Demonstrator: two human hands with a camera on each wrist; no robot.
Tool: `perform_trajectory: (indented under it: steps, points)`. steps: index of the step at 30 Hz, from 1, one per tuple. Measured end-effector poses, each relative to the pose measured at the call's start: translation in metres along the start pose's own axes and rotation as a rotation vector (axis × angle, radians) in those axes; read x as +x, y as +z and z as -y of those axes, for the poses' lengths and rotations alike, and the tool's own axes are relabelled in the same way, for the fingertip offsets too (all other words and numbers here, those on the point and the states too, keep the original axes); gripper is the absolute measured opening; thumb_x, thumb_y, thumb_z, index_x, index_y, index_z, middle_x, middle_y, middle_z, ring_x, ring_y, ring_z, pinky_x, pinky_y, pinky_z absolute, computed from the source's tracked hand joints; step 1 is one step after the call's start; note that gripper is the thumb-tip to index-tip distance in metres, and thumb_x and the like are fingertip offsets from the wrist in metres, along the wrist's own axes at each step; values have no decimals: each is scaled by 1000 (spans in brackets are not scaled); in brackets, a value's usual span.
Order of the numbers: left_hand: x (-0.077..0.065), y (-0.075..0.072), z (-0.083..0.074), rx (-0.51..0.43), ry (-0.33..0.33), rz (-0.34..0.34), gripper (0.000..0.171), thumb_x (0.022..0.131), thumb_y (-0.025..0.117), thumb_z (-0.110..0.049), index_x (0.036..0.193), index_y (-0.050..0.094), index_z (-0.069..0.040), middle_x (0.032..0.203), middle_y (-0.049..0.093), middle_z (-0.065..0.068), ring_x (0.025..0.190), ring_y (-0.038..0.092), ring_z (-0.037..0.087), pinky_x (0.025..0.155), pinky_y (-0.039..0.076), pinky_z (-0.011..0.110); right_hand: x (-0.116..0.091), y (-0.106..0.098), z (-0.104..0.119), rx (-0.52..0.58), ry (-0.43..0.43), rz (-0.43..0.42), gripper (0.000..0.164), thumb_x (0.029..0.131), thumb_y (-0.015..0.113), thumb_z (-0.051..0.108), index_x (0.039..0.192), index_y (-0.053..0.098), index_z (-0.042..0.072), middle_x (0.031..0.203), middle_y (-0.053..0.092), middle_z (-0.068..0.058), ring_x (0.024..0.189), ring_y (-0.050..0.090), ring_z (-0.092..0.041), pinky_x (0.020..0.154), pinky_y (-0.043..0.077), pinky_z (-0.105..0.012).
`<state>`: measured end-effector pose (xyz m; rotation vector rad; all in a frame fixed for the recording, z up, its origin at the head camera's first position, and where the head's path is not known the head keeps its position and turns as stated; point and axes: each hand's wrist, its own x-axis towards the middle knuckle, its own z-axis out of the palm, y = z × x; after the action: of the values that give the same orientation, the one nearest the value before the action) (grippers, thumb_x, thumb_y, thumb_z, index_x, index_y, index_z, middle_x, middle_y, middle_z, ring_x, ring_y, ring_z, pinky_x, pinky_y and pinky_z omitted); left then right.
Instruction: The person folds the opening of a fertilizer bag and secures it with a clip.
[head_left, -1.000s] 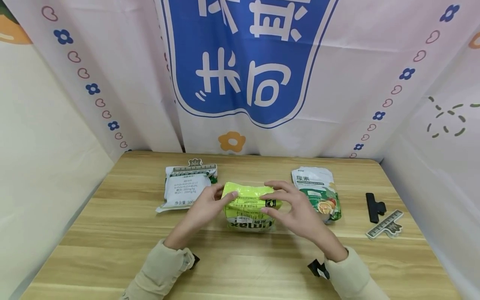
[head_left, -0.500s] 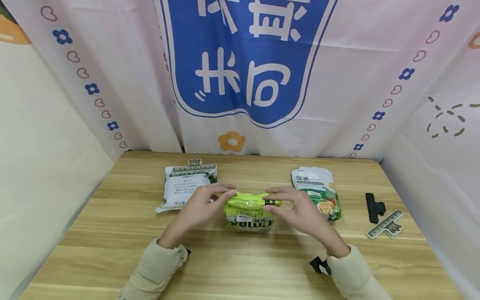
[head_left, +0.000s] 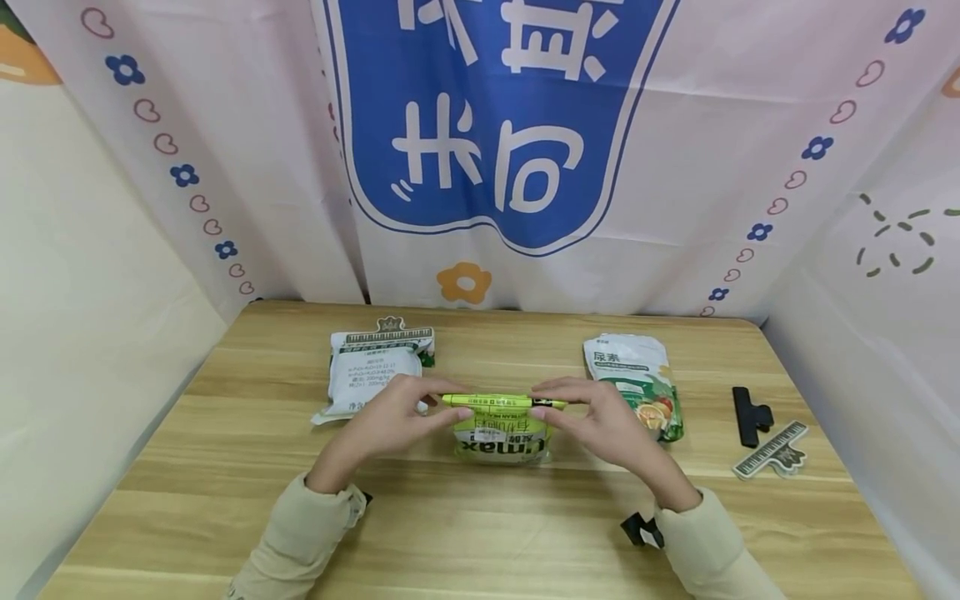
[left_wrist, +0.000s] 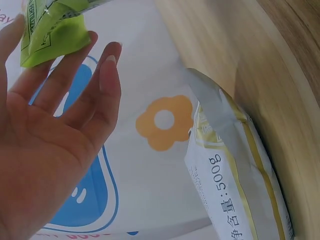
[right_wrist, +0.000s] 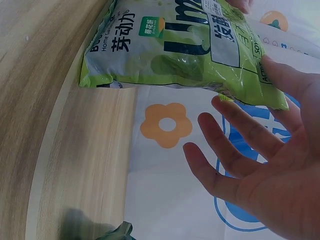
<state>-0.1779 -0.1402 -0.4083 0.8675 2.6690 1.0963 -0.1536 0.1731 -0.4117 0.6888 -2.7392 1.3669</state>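
Note:
A bright green fertilizer bag [head_left: 501, 437] stands upright in the middle of the table, its top edge folded into a flat, narrow strip. My left hand [head_left: 390, 417] pinches the left end of that strip, thumb in front and fingers behind. At the right end, my right hand [head_left: 603, 421] pinches it the same way. In the right wrist view, the thumb presses the corner of the green bag [right_wrist: 185, 50] while the other fingers spread loosely. The left wrist view has only a corner of the green bag [left_wrist: 55, 40] between thumb and fingers.
Behind the left hand lies a white bag [head_left: 371, 379] with a piano-keyboard clip [head_left: 390, 335] along its top. A white and green pouch [head_left: 630, 379] lies behind the right hand. Farther right are a black clip [head_left: 744, 417] and another keyboard-patterned clip [head_left: 771, 450]. A printed curtain [head_left: 675, 267] hangs behind the table.
Both hands have moved down slightly with the bag's top. The loose green top has been folded down into a flat strip, and the bag looks shorter.

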Motion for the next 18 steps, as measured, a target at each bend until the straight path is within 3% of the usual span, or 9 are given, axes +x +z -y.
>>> perform_trajectory:
  steps: [7, 12, 15, 18]
  points:
    - [0, 2, 0, 31, 17, 2, 32, 100, 70, -45, 118, 80, -20, 100, 81, -8, 90, 73, 9, 79, 59, 24, -1, -1, -1, 7, -11, 19, 24, 98, 75, 40, 117, 80, 27, 126, 77, 4, 125, 70, -22, 103, 59, -48]
    - [-1, 1, 0, 27, 22, 13, 27, 101, 69, -45, 105, 83, -22, 86, 79, -6, 70, 62, 8, 64, 50, 20, -1, -2, -2, 5, -13, 42, 19, 99, 73, 38, 111, 82, 27, 126, 77, 2, 126, 70, -25, 103, 59, -50]
    - [-1, 2, 0, 35, 28, 3, 25, 101, 70, -43, 102, 83, -22, 85, 79, -4, 70, 61, 9, 65, 51, 21, 0, -2, -2, 10, -8, 49, 17, 100, 72, 37, 108, 83, 26, 127, 77, 0, 127, 69, -27, 103, 58, -52]
    - [1, 6, 0, 34, 22, -7, 30, 101, 70, -43, 115, 81, -20, 98, 82, -2, 82, 72, 11, 75, 59, 26, 0, -3, -2, 16, -5, 52, 18, 102, 70, 36, 107, 84, 26, 129, 76, -1, 127, 69, -28, 102, 59, -52]
